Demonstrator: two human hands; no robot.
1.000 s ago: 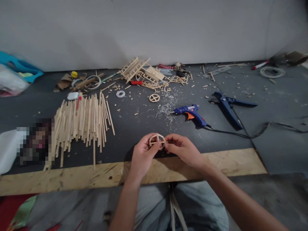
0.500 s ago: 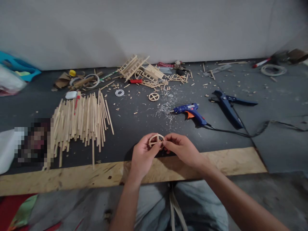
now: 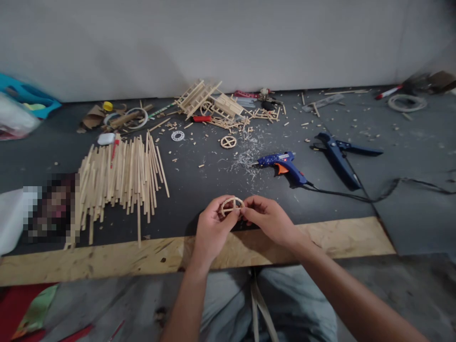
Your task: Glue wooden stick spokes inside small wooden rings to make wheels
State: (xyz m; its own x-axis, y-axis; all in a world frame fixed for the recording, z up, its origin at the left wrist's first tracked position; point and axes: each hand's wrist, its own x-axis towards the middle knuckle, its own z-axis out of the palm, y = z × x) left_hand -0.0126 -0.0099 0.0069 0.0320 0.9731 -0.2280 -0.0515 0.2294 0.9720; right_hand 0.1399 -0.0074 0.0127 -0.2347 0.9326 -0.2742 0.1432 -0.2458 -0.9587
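A small round wooden wheel with crossed spokes is held up near the table's front edge. My left hand grips its left and lower side, thumb across the front. On its right rim, my right hand pinches with thumb and fingers. A second spoked wheel lies flat beyond my hands, beside a patch of glue threads. To the right rests a blue glue gun with an orange trigger, its nozzle pointing left.
A pile of thin wooden sticks covers the left side. Blue cutters lie right, near the black cable. At the back are a wooden model, a white ring and tape rolls. Plywood edges the table.
Both hands stay in nearly the same place, still holding the wheel, which seems very slightly tilted. The whole view has shifted a little.
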